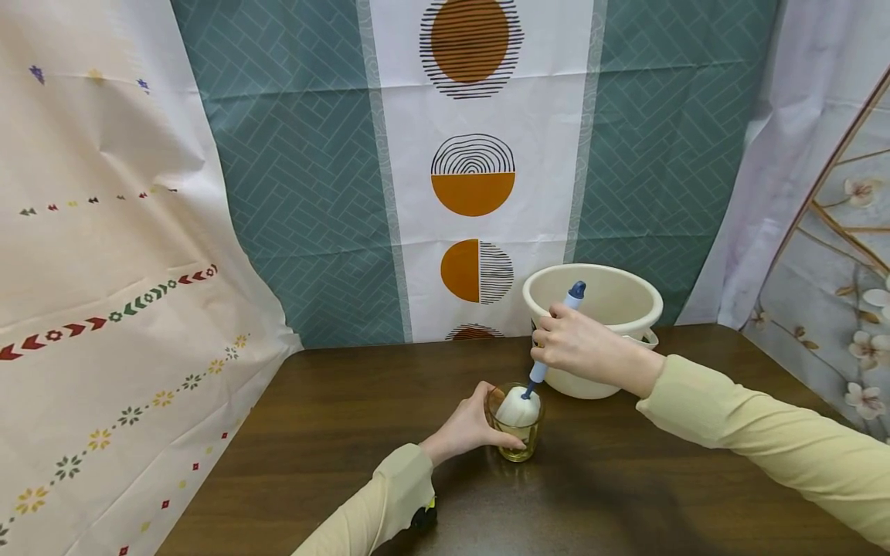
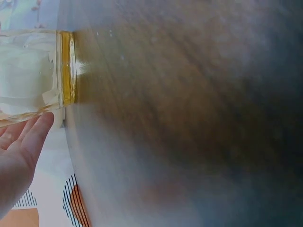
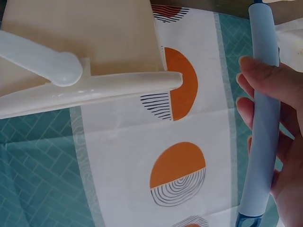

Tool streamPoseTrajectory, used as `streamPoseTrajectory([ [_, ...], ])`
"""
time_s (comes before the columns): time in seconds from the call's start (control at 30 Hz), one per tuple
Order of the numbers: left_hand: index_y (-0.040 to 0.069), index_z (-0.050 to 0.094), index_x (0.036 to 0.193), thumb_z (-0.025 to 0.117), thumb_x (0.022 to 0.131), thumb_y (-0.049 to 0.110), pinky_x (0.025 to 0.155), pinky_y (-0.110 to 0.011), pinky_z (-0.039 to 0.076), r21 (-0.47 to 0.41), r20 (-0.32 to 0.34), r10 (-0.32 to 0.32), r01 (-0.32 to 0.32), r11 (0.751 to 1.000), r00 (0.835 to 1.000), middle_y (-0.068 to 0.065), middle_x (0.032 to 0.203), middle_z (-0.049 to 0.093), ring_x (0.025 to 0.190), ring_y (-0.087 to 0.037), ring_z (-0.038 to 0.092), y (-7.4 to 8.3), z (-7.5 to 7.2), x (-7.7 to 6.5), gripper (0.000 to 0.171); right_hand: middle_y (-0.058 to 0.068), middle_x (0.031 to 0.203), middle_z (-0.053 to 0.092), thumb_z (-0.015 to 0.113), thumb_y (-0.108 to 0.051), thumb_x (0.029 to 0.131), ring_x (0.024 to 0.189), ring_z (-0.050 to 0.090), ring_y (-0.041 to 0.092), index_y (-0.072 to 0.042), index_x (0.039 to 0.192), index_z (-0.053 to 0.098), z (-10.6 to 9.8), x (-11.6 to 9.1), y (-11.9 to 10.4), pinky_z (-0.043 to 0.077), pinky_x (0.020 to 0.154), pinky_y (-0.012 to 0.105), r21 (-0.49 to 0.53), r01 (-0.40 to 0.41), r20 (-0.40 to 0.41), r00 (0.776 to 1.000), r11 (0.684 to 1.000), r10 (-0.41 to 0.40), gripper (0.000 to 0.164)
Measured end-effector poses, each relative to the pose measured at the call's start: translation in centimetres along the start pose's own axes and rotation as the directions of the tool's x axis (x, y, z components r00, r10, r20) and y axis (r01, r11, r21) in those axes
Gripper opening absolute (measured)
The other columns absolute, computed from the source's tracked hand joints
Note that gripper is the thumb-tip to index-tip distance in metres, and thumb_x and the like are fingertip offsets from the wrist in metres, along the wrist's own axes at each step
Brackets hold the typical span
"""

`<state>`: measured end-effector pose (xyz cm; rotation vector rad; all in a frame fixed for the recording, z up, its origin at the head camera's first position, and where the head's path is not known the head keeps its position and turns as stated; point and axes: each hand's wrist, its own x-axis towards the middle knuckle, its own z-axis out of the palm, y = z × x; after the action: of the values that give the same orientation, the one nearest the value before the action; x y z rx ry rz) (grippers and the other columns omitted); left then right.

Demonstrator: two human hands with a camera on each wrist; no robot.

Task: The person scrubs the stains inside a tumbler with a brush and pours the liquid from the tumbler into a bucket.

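Note:
An amber-tinted glass (image 1: 518, 450) stands upright on the table, its thick yellowish base showing in the left wrist view. My left hand (image 1: 467, 426) grips the glass from the left, with the thumb on its near side and fingers around the far side. Inside the glass sits the white sponge head (image 1: 516, 409) of a cup brush. My right hand (image 1: 577, 347) holds the brush by its light blue handle (image 3: 262, 142), fingers wrapped around it. The handle leans up and to the right, and its dark blue end loop (image 1: 578, 289) sticks out above the hand.
Behind my right hand stands a cream bucket (image 1: 650, 309) with a white handle. A small black and yellow object (image 1: 424, 516) lies partly hidden by my left sleeve. The dark wooden table (image 1: 334, 417) meets patterned curtains (image 1: 292, 193) at the back and sides.

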<state>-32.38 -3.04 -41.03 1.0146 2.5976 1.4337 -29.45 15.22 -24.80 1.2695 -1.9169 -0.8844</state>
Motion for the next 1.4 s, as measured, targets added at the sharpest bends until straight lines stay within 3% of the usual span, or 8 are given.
streamPoseTrajectory([
  [0.23, 0.009, 0.03, 0.093, 0.065, 0.04, 0.039, 0.052, -0.021, 0.034, -0.02, 0.01, 0.016, -0.016, 1.0, 1.0, 0.005, 0.079, 0.045, 0.066, -0.004, 0.043, 0.2, -0.2, -0.1, 0.07, 0.0, 0.062, 0.047, 0.054, -0.015, 0.058, 0.059, 0.037, 0.02, -0.017, 0.064, 0.052, 0.0, 0.1, -0.5, 0.025, 0.055, 0.031, -0.004, -0.007, 0.011, 1.0, 1.0, 0.007, 0.007],
  [0.47, 0.005, 0.03, 0.094, 0.066, 0.046, 0.031, 0.055, -0.021, 0.034, -0.058, 0.024, 0.017, -0.016, 0.998, 1.0, 0.002, 0.085, 0.045, 0.072, -0.008, 0.043, 2.5, -0.9, -1.0, 0.066, 0.0, 0.062, 0.047, 0.055, -0.014, 0.058, 0.061, 0.038, 0.02, -0.017, 0.064, 0.051, 0.4, 0.1, -0.7, 0.026, 0.056, 0.031, 0.006, 0.01, -0.008, 1.0, 1.0, -0.01, 0.008],
  [0.57, 0.005, 0.03, 0.095, 0.066, 0.046, 0.03, 0.056, -0.02, 0.034, -0.061, 0.027, 0.009, -0.008, 0.998, 1.0, 0.0, 0.086, 0.044, 0.073, -0.011, 0.043, 2.7, -0.9, -1.1, 0.065, -0.001, 0.062, 0.046, 0.055, -0.014, 0.057, 0.06, 0.038, 0.02, -0.017, 0.064, 0.051, 0.5, 0.1, -0.6, 0.025, 0.057, 0.031, 0.003, 0.021, -0.02, 1.0, 1.0, -0.021, 0.008],
  [0.87, 0.006, 0.03, 0.095, 0.066, 0.047, 0.03, 0.056, -0.02, 0.034, -0.031, 0.02, -0.01, 0.011, 0.999, 1.0, 0.001, 0.086, 0.044, 0.073, -0.011, 0.043, 2.5, -0.8, -0.9, 0.065, -0.001, 0.068, 0.048, 0.055, -0.011, 0.06, 0.065, 0.039, 0.019, -0.016, 0.069, 0.051, 0.3, -0.2, -0.5, 0.026, 0.058, 0.029, 0.011, 0.035, 0.002, 0.999, 0.999, -0.035, 0.011],
  [1.2, 0.008, 0.03, 0.095, 0.065, 0.046, 0.034, 0.054, -0.022, 0.034, -0.007, 0.013, -0.017, 0.017, 1.0, 1.0, 0.001, 0.084, 0.044, 0.07, -0.008, 0.042, 2.7, -0.9, -1.0, 0.066, 0.001, 0.066, 0.049, 0.057, -0.009, 0.059, 0.065, 0.039, 0.02, -0.015, 0.066, 0.053, -0.3, 0.4, -1.0, 0.026, 0.06, 0.031, 0.025, -0.01, 0.002, 1.0, 1.0, 0.009, 0.011],
  [1.4, 0.011, 0.03, 0.093, 0.064, 0.042, 0.04, 0.055, -0.022, 0.033, 0.004, 0.016, -0.031, 0.031, 1.0, 0.999, 0.004, 0.079, 0.044, 0.067, -0.004, 0.042, 1.3, -0.5, -0.6, 0.068, 0.002, 0.065, 0.048, 0.057, -0.009, 0.058, 0.066, 0.039, 0.021, -0.015, 0.066, 0.053, -0.6, 0.8, -1.2, 0.026, 0.062, 0.032, -0.017, -0.006, 0.039, 0.999, 1.0, 0.007, 0.011],
])
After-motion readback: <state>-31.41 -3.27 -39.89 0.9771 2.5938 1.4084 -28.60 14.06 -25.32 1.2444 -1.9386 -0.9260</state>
